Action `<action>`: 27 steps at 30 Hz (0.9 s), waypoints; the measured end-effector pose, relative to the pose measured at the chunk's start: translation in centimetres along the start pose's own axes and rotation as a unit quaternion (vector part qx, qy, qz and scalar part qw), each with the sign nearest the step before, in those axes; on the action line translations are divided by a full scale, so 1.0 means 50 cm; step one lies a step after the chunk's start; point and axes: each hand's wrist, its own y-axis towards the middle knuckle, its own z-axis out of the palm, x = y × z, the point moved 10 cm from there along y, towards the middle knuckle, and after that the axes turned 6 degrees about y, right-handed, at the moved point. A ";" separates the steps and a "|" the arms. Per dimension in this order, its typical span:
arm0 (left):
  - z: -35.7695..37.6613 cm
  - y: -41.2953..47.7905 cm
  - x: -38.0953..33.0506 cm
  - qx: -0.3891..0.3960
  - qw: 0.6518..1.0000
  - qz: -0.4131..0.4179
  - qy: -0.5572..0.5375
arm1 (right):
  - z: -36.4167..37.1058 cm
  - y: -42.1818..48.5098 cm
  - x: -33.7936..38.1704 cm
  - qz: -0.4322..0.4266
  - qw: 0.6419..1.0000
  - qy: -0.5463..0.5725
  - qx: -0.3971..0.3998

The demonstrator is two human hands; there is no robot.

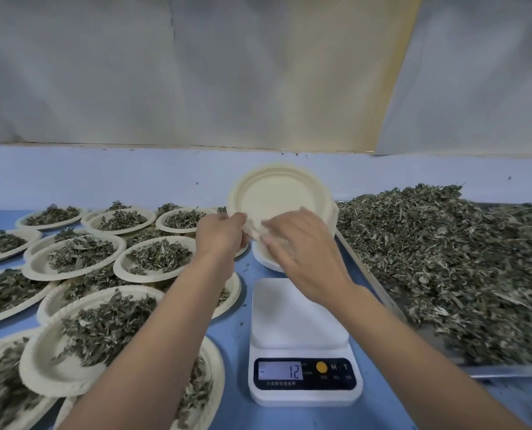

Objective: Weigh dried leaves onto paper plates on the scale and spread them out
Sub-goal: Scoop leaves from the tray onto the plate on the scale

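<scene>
Behind the scale (pixel 302 318), the left hand (pixel 221 235) pinches the rim of an empty plate (pixel 277 193) tilted up off the stack (pixel 266 259). The right hand (pixel 305 256) lies spread, fingers fairly straight, at its lower edge. Peel away one plate only, then centre it on the bare scale. Blur hides whether the right fingers touch plate or stack.
</scene>
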 end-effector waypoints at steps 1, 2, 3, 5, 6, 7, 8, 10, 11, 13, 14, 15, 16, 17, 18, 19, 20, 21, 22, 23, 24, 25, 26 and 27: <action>-0.005 -0.009 0.002 0.004 1.000 0.007 0.015 | -0.017 -0.006 -0.024 0.060 0.998 0.021 -0.020; -0.009 -0.020 0.006 0.009 0.999 0.014 0.029 | -0.037 -0.014 -0.054 0.119 0.990 0.041 -0.055; -0.012 -0.031 0.011 0.017 0.999 0.022 0.039 | -0.057 -0.026 -0.083 0.181 0.977 0.069 -0.088; -0.011 -0.058 0.024 0.043 0.998 0.030 0.040 | -0.066 -0.062 -0.140 0.289 0.935 0.174 -0.112; -0.009 -0.069 0.036 0.058 0.997 0.031 0.039 | -0.058 -0.082 -0.159 0.325 0.906 0.245 -0.113; -0.008 -0.080 0.049 0.071 0.996 0.030 0.037 | -0.049 -0.101 -0.170 0.347 0.880 0.303 -0.114; -0.008 -0.091 0.059 0.077 0.996 0.031 0.041 | -0.044 -0.119 -0.177 0.360 0.863 0.335 -0.113; -0.012 -0.107 0.073 0.072 0.993 0.048 0.079 | -0.038 -0.154 -0.189 0.380 0.848 0.352 -0.112; -0.017 -0.111 0.079 0.061 0.991 0.058 0.106 | -0.038 -0.169 -0.194 0.390 0.844 0.349 -0.116; -0.024 -0.113 0.092 0.043 0.986 0.068 0.144 | -0.043 -0.194 -0.204 0.411 0.841 0.330 -0.124; -0.026 -0.111 0.101 0.038 0.985 0.065 0.157 | -0.042 -0.203 -0.209 0.420 0.842 0.317 -0.119; -0.027 -0.107 0.110 0.034 0.984 0.059 0.164 | -0.037 -0.208 -0.212 0.423 0.848 0.302 -0.106; -0.030 -0.103 0.120 0.030 0.985 0.048 0.164 | -0.031 -0.213 -0.215 0.425 0.855 0.282 -0.088; -0.033 -0.097 0.130 0.027 0.986 0.038 0.159 | -0.024 -0.216 -0.216 0.430 0.861 0.263 -0.072; -0.036 -0.091 0.139 0.025 0.988 0.027 0.151 | -0.017 -0.219 -0.217 0.434 0.863 0.251 -0.058; -0.038 -0.086 0.147 0.024 0.989 0.018 0.145 | -0.010 -0.221 -0.218 0.434 0.865 0.248 -0.047; -0.040 -0.082 0.153 0.025 0.990 0.010 0.142 | -0.003 -0.222 -0.218 0.431 0.866 0.250 -0.039; -0.041 -0.078 0.160 0.026 0.990 0.003 0.141 | 0.001 -0.224 -0.218 0.429 0.866 0.252 -0.035; -0.042 -0.076 0.165 0.027 0.990 -0.002 0.139 | 0.004 -0.225 -0.219 0.430 0.866 0.254 -0.033; -0.043 -0.074 0.169 0.028 0.990 -0.005 0.136 | 0.008 -0.228 -0.221 0.433 0.863 0.257 -0.032; -0.045 -0.073 0.172 0.028 0.990 -0.008 0.135 | 0.014 -0.230 -0.223 0.435 0.861 0.261 -0.028; -0.045 -0.072 0.175 0.028 0.990 -0.010 0.134 | 0.020 -0.232 -0.224 0.435 0.861 0.263 -0.019; -0.046 -0.071 0.177 0.028 0.990 -0.013 0.135 | 0.025 -0.234 -0.225 0.434 0.863 0.258 -0.008; -0.047 -0.070 0.178 0.028 0.990 -0.015 0.135 | 0.028 -0.235 -0.225 0.434 0.865 0.253 -0.001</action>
